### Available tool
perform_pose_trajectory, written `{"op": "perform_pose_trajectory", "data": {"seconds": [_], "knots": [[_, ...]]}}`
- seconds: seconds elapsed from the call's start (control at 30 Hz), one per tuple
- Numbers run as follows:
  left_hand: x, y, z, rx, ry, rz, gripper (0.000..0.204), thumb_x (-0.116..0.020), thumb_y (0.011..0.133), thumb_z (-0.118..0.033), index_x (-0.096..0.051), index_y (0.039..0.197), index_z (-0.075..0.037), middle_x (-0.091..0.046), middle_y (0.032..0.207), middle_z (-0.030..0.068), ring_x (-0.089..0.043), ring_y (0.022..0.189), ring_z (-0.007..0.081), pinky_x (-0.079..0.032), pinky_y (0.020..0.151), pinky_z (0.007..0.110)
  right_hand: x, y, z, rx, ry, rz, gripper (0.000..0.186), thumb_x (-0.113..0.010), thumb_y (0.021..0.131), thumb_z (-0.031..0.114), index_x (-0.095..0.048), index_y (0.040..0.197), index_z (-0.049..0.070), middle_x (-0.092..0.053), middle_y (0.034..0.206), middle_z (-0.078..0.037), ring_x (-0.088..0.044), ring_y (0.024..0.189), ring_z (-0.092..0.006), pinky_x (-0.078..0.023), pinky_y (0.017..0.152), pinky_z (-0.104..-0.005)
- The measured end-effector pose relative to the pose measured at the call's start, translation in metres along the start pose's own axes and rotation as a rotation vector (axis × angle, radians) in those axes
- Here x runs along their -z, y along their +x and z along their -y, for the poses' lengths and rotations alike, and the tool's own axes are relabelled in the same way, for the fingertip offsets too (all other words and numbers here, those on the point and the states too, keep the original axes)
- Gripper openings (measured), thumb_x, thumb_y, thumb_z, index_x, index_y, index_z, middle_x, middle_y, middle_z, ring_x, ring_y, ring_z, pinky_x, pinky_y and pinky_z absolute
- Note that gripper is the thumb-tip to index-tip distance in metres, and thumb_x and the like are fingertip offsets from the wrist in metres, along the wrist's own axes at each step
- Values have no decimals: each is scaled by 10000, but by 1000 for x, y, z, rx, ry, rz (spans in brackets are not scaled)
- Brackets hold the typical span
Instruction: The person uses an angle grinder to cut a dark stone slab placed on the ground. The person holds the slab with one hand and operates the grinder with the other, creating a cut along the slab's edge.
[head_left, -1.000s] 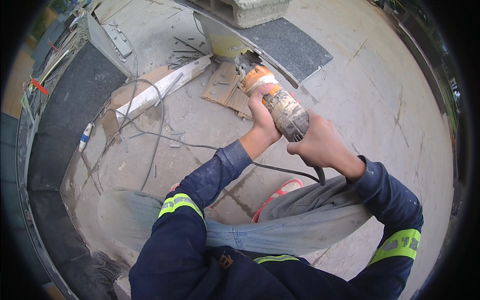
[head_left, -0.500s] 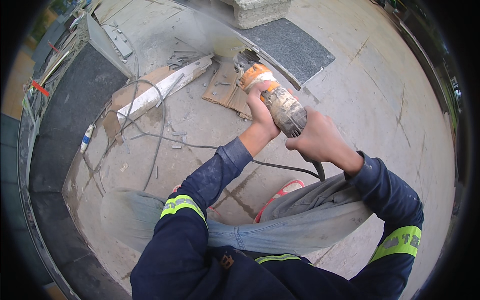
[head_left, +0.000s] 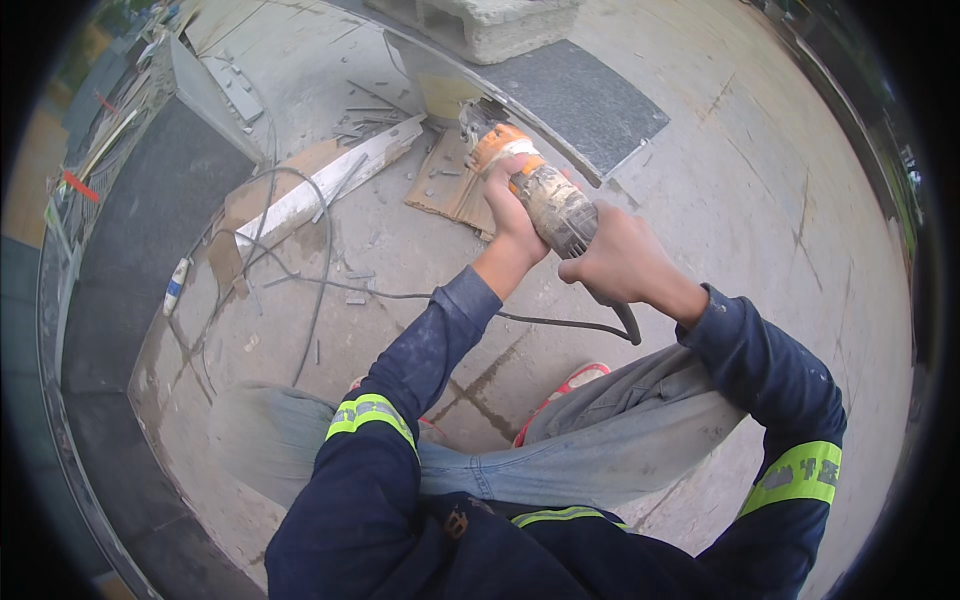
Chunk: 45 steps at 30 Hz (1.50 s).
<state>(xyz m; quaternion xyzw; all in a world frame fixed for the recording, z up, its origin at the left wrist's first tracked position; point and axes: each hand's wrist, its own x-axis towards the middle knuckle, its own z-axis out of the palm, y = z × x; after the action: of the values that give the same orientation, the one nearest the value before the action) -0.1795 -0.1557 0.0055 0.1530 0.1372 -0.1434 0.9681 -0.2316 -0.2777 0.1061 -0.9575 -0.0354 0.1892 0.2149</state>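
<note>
An orange and grey angle grinder (head_left: pixel 552 200), smeared with pale dust, is held in both my hands. My left hand (head_left: pixel 515 215) wraps round its body just behind the orange head. Round the rear end, where the cord leaves, my right hand (head_left: pixel 625 258) is closed. The grinder's head and guard are up against the edge of a dark grey stone slab (head_left: pixel 575 95), close to its front corner; the disc itself is hard to make out. A concrete block (head_left: pixel 490 30) rests on the far part of the slab.
A torn cardboard piece (head_left: pixel 452 185) lies under the slab's edge. Left of it are a white dusty board (head_left: pixel 330 185) and several cut strips. The grey cord (head_left: pixel 420 296) loops over the tiled floor. A blue and white marker-like tube (head_left: pixel 176 286) lies by the dark slabs (head_left: pixel 140 230) at left.
The grinder and both hands have shifted slightly left and away from me along the slab edge. The dust cloud beyond the grinder has thinned, showing more of the slab's edge.
</note>
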Motion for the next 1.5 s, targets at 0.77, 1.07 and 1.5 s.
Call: {"op": "perform_pose_trajectory", "data": {"seconds": [0.77,1.07,1.5], "knots": [[-6,-14,9,-1,-10,2,485,-580,749,-393,-445,1064,-50,-577,903,153,-615,806,319,-548,725,441,5,-15,-6,29,-6,15,560,-741,626,282,-567,955,-137,-659,788,-277,-684,792,-405,-554,736,-411],[-7,-26,19,7,27,38,512,-565,755,-420,-445,1078,-41,-585,900,147,-614,817,319,-538,719,440,5,-29,-11,28,-12,0,544,-739,625,272,-568,955,-126,-656,786,-280,-683,790,-402,-552,735,-412],[-9,-40,32,20,40,23,543,-557,759,-432,-426,1109,-38,-582,930,141,-613,852,310,-538,748,437,6,-49,-13,-1,35,6,515,-731,621,253,-556,950,-102,-650,748,-262,-680,758,-396,-548,721,-411]]}}
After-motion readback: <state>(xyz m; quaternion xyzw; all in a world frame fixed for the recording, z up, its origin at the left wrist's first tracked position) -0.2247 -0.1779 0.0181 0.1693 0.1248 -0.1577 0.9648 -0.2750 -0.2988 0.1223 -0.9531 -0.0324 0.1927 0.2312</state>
